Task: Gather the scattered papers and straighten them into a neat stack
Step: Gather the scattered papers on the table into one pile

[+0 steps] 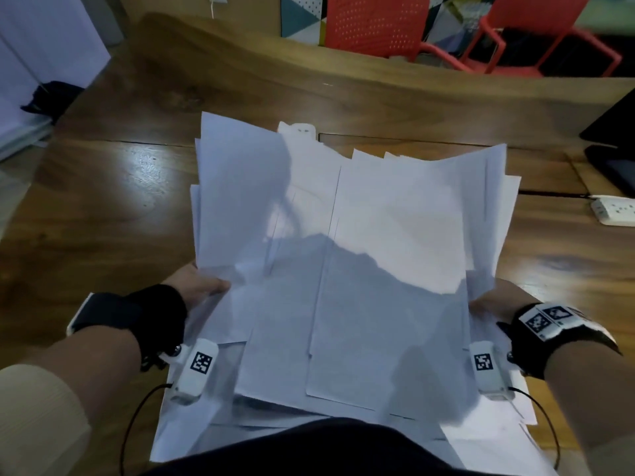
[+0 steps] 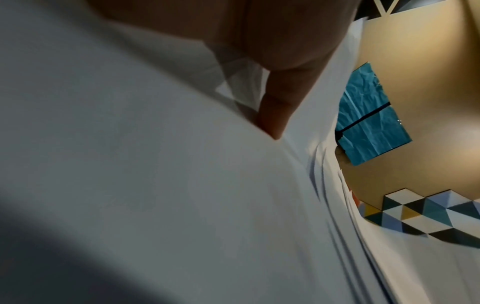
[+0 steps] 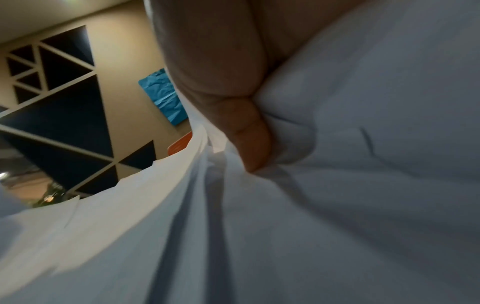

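A loose, uneven bundle of white papers [image 1: 343, 255] is lifted off the wooden table [image 1: 103, 201], its sheets fanned out and overlapping. My left hand [image 1: 199, 285] grips the bundle's left edge, thumb on top. In the left wrist view the thumb [image 2: 275, 115] presses on the papers [image 2: 182, 185]. My right hand [image 1: 488, 300] grips the right edge. In the right wrist view its thumb [image 3: 249, 142] pinches the creased sheets [image 3: 363, 164]. Several more sheets [image 1: 192, 431] lie flat under the bundle at the near edge.
A white power strip [image 1: 615, 211] lies at the right of the table, with a dark laptop [image 1: 615, 149] behind it. A small white device [image 1: 299, 127] peeks out beyond the papers. Red chairs [image 1: 498, 39] stand past the far edge. A dark object [image 1: 51, 94] sits far left.
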